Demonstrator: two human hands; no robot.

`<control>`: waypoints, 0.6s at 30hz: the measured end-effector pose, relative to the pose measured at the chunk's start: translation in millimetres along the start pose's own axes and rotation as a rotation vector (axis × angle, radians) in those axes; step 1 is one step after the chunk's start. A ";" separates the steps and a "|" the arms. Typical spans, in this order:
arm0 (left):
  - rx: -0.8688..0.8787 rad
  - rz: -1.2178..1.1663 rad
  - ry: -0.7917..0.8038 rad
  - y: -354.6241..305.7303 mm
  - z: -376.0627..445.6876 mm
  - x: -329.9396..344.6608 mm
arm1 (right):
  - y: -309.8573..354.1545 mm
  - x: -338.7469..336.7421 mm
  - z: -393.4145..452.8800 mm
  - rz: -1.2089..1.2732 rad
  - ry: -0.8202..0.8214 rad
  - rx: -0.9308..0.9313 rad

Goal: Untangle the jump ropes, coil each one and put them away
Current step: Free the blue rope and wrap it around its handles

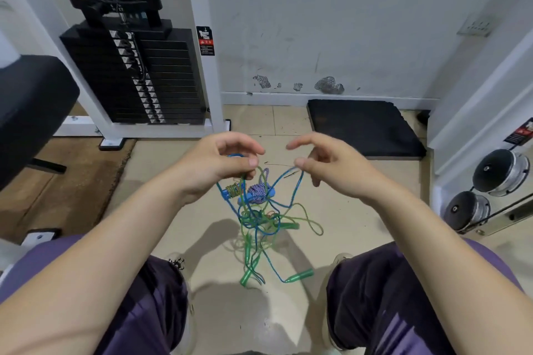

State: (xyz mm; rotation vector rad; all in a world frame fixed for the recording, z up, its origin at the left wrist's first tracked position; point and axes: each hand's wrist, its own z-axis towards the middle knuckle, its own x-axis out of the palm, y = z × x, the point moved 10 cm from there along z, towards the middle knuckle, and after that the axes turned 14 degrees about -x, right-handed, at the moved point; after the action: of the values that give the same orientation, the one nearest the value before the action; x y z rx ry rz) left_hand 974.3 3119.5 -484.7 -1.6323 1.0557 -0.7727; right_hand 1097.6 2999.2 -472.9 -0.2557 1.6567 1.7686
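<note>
I note a white wall (scuffed, paint flaking near the skirting), a beige tiled floor, a black weight stack in its white frame, and a black mat against the wall.

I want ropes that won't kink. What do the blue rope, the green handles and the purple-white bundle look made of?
Blue rope: thin glossy cord, probably PVC; it keeps springy open loops.
Green handles: translucent shiny plastic, by their glassy look.
Purple-white bundle: matte braided fabric cord, judging by its woven flecked pattern.
</note>
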 end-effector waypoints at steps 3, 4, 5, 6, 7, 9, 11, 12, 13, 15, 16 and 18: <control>0.005 -0.095 0.009 2.3 2.2 11.5 | 9.0 20.0 0.8 -0.033 0.075 -0.065; -0.001 -0.124 0.029 3.3 3.0 15.4 | 10.9 26.6 0.9 -0.043 0.079 -0.075; -0.005 -0.140 0.058 3.9 3.6 19.6 | 11.6 32.5 1.2 -0.031 0.076 -0.077; -0.006 -0.141 0.086 4.2 3.8 23.7 | 11.3 37.7 2.1 -0.001 0.070 -0.071; -0.007 -0.121 0.100 5.1 4.3 25.6 | 8.9 41.2 3.6 0.033 0.060 -0.057; -0.004 -0.034 0.076 5.4 4.5 23.8 | 2.0 39.6 5.7 0.058 0.026 -0.019; 0.015 0.053 0.015 4.3 4.8 15.9 | -2.8 32.6 6.4 0.089 -0.003 0.015; 0.020 0.078 -0.012 4.0 4.9 11.4 | -1.6 28.0 6.1 0.126 -0.023 0.018; 0.021 0.088 -0.031 4.1 4.9 7.3 | -0.6 22.7 5.6 0.171 -0.044 0.018; 0.029 0.070 -0.043 3.1 4.7 2.9 | 1.2 16.3 4.0 0.217 -0.041 0.024; 0.041 0.055 -0.044 1.7 4.1 2.4 | 0.8 16.5 3.1 0.206 -0.013 0.035; 0.089 0.032 -0.032 -4.6 1.1 6.2 | -5.1 23.2 0.9 0.203 0.034 0.076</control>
State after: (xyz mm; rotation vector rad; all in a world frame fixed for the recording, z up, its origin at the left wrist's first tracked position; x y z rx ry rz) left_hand 979.0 3114.9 -480.7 -1.5443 1.0086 -0.7595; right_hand 1083.7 3007.8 -490.2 -0.0849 1.8248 1.8520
